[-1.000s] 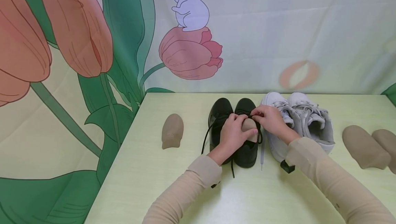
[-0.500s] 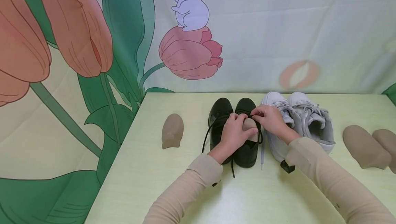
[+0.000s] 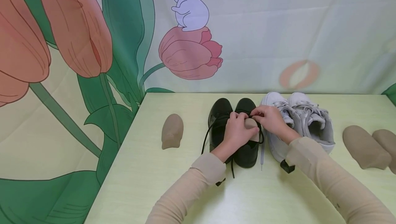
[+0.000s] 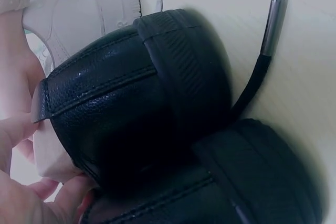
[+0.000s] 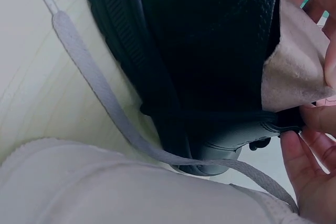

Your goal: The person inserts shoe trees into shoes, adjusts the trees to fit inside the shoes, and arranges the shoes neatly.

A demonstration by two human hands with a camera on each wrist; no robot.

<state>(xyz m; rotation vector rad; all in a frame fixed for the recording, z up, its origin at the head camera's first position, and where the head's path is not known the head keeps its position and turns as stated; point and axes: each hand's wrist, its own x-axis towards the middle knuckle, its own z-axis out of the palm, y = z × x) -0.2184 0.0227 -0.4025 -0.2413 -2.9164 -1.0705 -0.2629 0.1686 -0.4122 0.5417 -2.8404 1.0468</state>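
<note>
Behind, a cloth backdrop (image 3: 256,38) printed with tulips; in front, a pale surface (image 3: 130,189). To the left, one lone beige insert (image 3: 172,131); at far right, two flat beige inserts (image 3: 366,147), one cut off by the frame. Close beside the right black shoe (image 3: 247,157), a pair of white shoes (image 3: 275,146), with a grey lace (image 5: 105,95) between. Reaches across the left black shoe (image 3: 221,107), partly covering it, with left hand (image 3: 235,133), thumb and fingers pinching the shoe insert (image 3: 250,124), partway inside the right black shoe's opening. Comes in over the white shoes with right hand (image 3: 273,120), fingertips pinching that opening's black edge.
</note>
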